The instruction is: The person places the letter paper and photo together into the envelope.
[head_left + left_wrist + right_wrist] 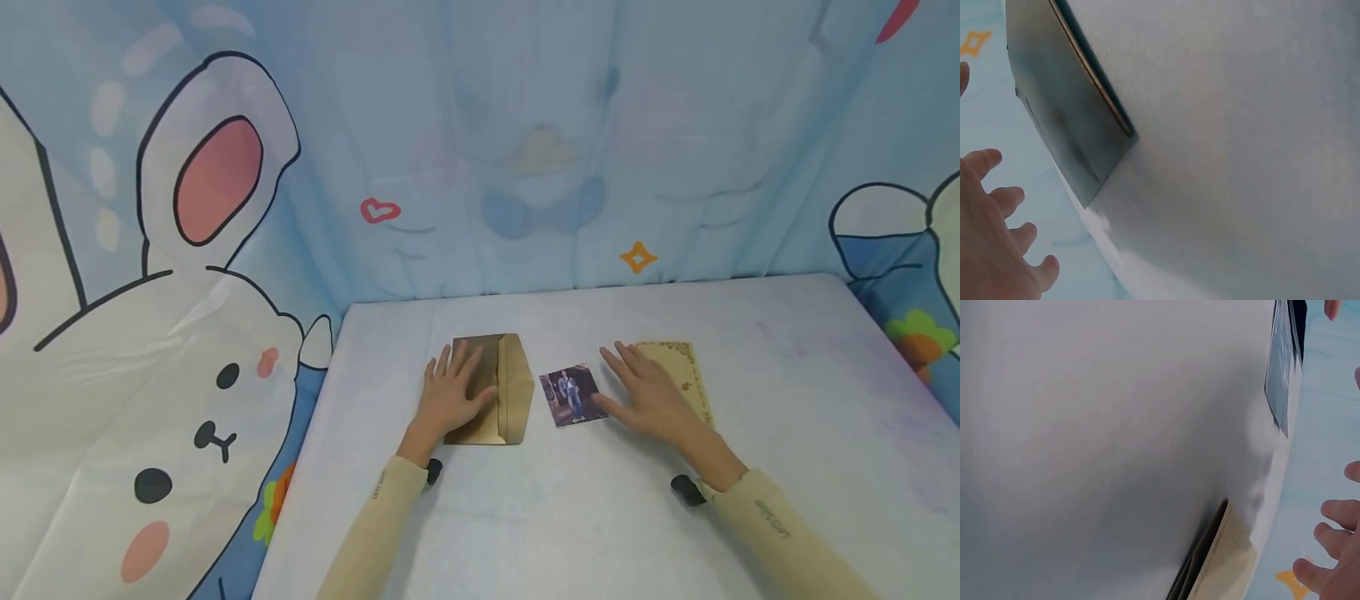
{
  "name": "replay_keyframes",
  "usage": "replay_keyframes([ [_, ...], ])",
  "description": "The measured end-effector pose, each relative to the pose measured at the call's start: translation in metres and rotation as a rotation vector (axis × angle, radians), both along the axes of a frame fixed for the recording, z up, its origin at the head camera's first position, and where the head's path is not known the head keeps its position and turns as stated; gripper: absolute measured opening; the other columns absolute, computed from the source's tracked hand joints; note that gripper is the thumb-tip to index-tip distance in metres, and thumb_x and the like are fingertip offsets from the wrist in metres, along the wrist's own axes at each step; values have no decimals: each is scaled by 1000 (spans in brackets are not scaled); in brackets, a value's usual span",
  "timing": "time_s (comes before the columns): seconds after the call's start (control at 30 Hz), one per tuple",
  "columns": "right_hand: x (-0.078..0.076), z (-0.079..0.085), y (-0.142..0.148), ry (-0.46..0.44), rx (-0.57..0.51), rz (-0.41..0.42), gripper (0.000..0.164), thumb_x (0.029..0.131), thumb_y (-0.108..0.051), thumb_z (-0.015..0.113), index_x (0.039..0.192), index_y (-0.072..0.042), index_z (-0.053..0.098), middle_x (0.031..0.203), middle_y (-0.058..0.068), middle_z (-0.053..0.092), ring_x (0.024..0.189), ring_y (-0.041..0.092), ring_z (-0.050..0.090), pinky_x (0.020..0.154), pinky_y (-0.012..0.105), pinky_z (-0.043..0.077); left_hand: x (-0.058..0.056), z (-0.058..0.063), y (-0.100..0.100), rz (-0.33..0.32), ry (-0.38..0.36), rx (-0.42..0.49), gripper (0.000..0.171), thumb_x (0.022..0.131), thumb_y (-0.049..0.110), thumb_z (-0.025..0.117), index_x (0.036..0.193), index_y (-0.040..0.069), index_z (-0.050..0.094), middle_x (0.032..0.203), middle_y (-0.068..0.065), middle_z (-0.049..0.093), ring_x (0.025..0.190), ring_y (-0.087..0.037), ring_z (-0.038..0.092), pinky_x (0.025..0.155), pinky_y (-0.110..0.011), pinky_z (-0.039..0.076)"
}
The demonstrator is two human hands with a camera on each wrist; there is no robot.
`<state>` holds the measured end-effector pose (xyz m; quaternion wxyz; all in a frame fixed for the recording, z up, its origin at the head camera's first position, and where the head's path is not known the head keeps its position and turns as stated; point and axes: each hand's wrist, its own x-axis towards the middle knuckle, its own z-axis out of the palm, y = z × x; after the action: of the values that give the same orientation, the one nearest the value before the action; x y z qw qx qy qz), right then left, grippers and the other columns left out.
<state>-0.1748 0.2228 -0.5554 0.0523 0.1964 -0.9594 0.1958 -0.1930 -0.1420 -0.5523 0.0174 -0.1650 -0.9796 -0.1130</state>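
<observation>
A gold envelope lies on the table with its pointed flap out to the right. Over its left part is my left hand, fingers spread; the left wrist view shows these fingers beside the envelope, apparently raised. To the right lies a small printed photo of a standing person. My right hand hovers with spread fingers between the photo and a cream card with a patterned border, partly covering the card. In the right wrist view, the card looks folded, with layered edges. Neither hand holds anything.
A white cloth covers the table. Behind it hangs a light blue curtain with cartoon prints, including a large rabbit at the left. Dark wrist cameras sit under both cream sleeves.
</observation>
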Motion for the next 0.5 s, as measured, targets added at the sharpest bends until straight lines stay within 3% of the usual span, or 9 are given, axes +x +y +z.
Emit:
replay_keyframes([
  [0.5,-1,0,-40,-3,12,52,85,92,-53,67,157,-10,34,162,26,29,148,49,26,116,65,24,1,-1,5,-17,-3,28,80,98,64,47,162,25,19,170,-11,14,156,-38,11,121,-62,16],
])
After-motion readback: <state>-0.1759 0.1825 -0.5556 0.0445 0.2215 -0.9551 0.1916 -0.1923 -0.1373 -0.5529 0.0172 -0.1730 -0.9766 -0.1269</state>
